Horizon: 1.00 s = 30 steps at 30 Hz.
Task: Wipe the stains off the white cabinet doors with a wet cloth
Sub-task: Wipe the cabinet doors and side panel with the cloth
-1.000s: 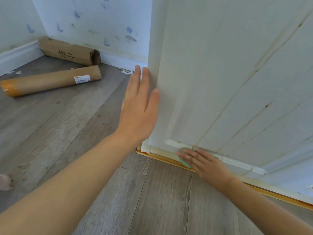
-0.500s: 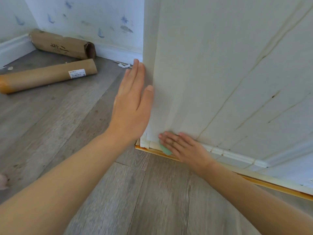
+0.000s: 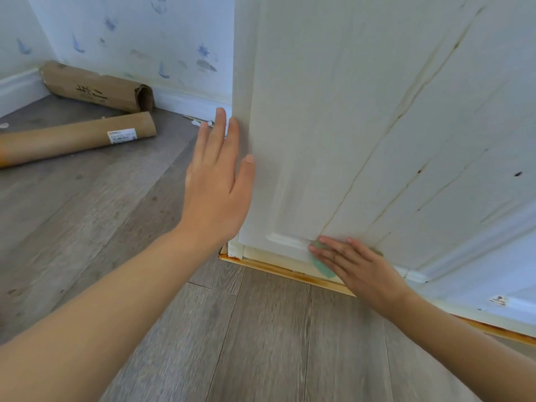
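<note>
One green cloth (image 3: 323, 264) is in play, pressed flat against the bottom rail of the white cabinet door (image 3: 333, 126) under the right hand (image 3: 356, 266), whose fingers lie straight over it rather than curling round it. Only a sliver of the cloth shows past the fingers, so whether it is wet I cannot tell. The left hand (image 3: 216, 187) is likewise spread, fingers straight, bracing the door's outer edge and holding nothing.

As for progress, the wiping looks to be under way at the lowest part of the door, but much seems left: brownish streaks (image 3: 406, 97) run along the grooves higher up the panel, and a few dark specks (image 3: 518, 173) sit further right. The strip along the cabinet's foot also carries rusty orange marks (image 3: 293, 274).

Counting outward: one cloth, two hands, one door surface plainly in view, with perhaps a second to the right. On the grey wooden floor (image 3: 261, 343) lie two brown cardboard tubes (image 3: 78, 140), near the patterned wall (image 3: 130, 39).
</note>
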Each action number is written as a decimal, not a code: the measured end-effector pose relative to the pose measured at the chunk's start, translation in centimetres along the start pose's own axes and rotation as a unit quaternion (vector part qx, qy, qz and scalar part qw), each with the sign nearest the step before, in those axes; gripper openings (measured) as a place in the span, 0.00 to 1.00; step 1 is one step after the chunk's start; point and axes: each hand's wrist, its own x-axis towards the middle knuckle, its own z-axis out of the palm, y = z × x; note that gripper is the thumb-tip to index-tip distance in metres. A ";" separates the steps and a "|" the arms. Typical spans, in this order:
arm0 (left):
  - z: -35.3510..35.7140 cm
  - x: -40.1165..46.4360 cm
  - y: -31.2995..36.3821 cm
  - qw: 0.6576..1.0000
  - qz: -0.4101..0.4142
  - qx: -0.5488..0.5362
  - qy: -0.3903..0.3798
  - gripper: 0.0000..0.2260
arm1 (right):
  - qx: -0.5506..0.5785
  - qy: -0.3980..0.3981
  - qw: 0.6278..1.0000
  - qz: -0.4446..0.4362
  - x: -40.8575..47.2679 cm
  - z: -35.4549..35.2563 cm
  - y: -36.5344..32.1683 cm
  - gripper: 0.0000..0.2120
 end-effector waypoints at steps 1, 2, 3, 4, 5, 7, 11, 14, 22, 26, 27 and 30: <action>-0.1 0.1 0.4 1.000 0.008 0.001 0.006 0.30 | -0.002 0.020 1.000 0.019 0.0 -0.2 0.3 0.37; -0.1 0.2 0.7 1.000 0.015 0.000 0.012 0.30 | 0.005 0.045 0.998 0.044 0.1 -0.5 0.7 0.34; -0.2 0.4 1.2 1.000 0.018 -0.003 0.014 0.30 | 0.022 0.064 0.995 0.072 0.3 -1.0 1.4 0.31; -0.2 0.5 1.6 1.000 0.019 -0.004 0.016 0.29 | 0.038 0.077 0.991 0.098 0.7 -1.6 2.2 0.28; -0.1 0.5 2.2 1.000 0.021 -0.004 0.018 0.29 | 0.048 0.086 0.987 0.123 1.1 -2.5 3.4 0.27; -0.1 0.6 3.4 0.999 0.024 -0.003 0.027 0.30 | 0.055 0.113 0.978 0.169 2.2 -4.7 6.4 0.27; -0.9 1.2 5.2 0.996 0.063 0.013 0.060 0.30 | 0.052 0.179 0.949 0.253 4.4 -9.0 13.7 0.29; -2.2 2.0 6.8 0.992 0.095 0.011 0.080 0.33 | 0.042 0.222 0.921 0.319 5.2 -12.3 20.5 0.31; -7.3 7.3 14.5 0.967 0.225 0.033 0.119 0.30 | 0.096 0.233 0.854 0.455 6.4 -21.4 36.6 0.28; -8.7 9.9 16.9 0.950 0.279 0.057 0.124 0.28 | 0.134 0.278 0.821 0.480 7.4 -21.9 37.3 0.28; -8.8 10.1 17.0 0.947 0.286 0.067 0.130 0.27 | 0.144 0.287 0.817 0.479 7.6 -21.4 36.8 0.28; -8.3 10.2 16.8 0.946 0.284 0.080 0.136 0.26 | 0.134 0.303 0.836 0.438 7.9 -19.2 33.5 0.30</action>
